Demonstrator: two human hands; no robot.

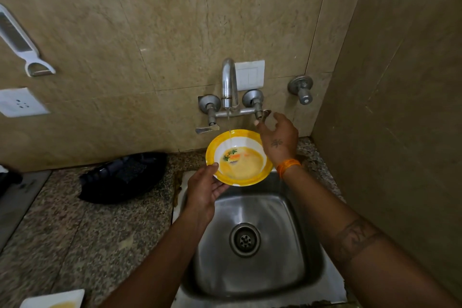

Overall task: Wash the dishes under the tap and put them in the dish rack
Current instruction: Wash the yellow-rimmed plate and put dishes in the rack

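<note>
Brown tiles cover the wall (175, 20) behind our sink (295, 245), and a speckled counter (75, 232) sits to the left. We hold the yellow bowl (238, 157) over the sink, right under the tap (228, 82). A thin stream of water (229, 125) falls into it. Our left hand (203, 192) grips the bowl's rim, thumb on top, fingers curled below. Our right hand (278, 137) is loose and wide, holding nothing, with fingertips just by the right tap handle (261, 115). We cannot tell if they touch it.

We think the washing has only just begun. Yellow food is in the bowl, so it needs rinsing and rubbing. Another dirty dish (53, 300) waits on the counter, near the bottom edge. A black thing (125, 177) lies on the counter too; we cannot tell what it is. We see no dish rack.
</note>
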